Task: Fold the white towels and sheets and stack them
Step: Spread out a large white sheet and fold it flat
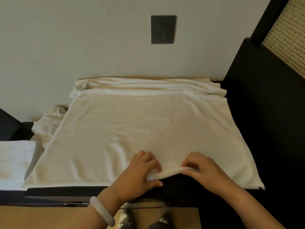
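2 hands pinch the near hem of the white towel (132, 129) spread flat over the dark table (66, 191): left hand (140, 172) and right hand (204, 171) close together, lifting it.

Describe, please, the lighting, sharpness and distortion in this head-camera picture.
In the head view, warm dim light tints the towel cream, the folded stack at left looks cooler, everything is soft, no glare shows, and the dark furniture at right leans.
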{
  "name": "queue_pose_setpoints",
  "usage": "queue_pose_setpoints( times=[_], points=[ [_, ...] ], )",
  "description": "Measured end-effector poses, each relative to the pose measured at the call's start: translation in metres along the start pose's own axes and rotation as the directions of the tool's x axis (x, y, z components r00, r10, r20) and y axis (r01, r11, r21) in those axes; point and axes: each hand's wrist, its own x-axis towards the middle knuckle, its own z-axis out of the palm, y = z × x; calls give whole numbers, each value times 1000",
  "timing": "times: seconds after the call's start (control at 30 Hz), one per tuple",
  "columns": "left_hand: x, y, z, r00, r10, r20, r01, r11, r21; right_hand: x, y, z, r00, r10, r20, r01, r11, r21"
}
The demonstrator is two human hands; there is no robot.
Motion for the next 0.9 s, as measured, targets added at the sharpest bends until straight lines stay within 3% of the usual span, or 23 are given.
queue_pose_setpoints(
  times=[0.07, 0.13, 0.23, 0.33, 0.4, 0.47, 0.53, 0.63, 0.77, 0.83, 0.9],
  points=[
    [8, 12, 6, 1000, 3, -27, -1, 994, 107, 4, -6, -5, 998, 67, -6, -65, 990, 122],
    [18, 23, 11, 997, 24, -72, -10, 981, 195, 5, -10, -5, 999, 46, 1, -46, 995, 85],
    [28, 24, 3, 995, 0, -102, 20, 981, 194, 1, -5, -5, 995, -17, 95, 34, 982, -185],
    [27, 5, -16, 991, -75, -112, 97, 975, 200, -8, 22, -28, 998, 0, 62, 24, 922, -386],
    [23, -9, -33, 990, -111, -91, 124, 979, 159, -15, 39, -55, 995, 102, -19, -102, 938, -331],
    [23, -18, -53, 985, -173, -16, 172, 984, -41, -16, 48, -82, 956, 288, -63, -295, 937, -189],
    [38, -28, -78, 973, -225, 47, 230, 957, -175, -3, 55, -105, 938, 345, -41, -347, 926, -148],
    [84, -42, -118, 971, -230, 65, 236, 964, -121, 35, 57, -140, 938, 334, -94, -339, 940, -46],
    [154, -61, -152, 951, -253, -179, 252, 967, -31, 99, 64, -170, 834, 378, -402, -339, 926, 167],
    [176, -73, -149, 926, -287, -245, 300, 954, 17, 126, 71, -166, 778, 385, -496, -339, 923, 184],
    [186, -90, -134, 920, -337, -200, 362, 926, 105, 144, 76, -154, 788, 398, -471, -382, 914, 133]
  ],
)
